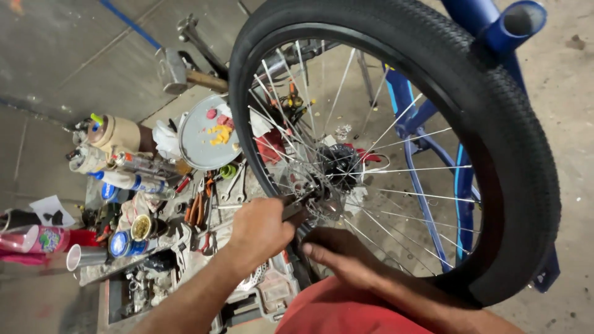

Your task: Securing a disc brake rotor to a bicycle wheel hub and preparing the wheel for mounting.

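Left hand (260, 229) closed around a dark tool (296, 209) at the bicycle wheel (495, 124) hub (322, 201). Right hand (340, 253) just beside it, fingers loosely curled against the tyre's near edge, holding nothing visible.

1. One black-tyred, silver-spoked bicycle wheel (495, 136) in front of me.
2. One blue metal bicycle frame (427, 117).
3. One round grey metal plate (201, 133).
4. One wooden-handled steel hammer (179, 74).
5. My two hands: left (260, 229), right (340, 256).
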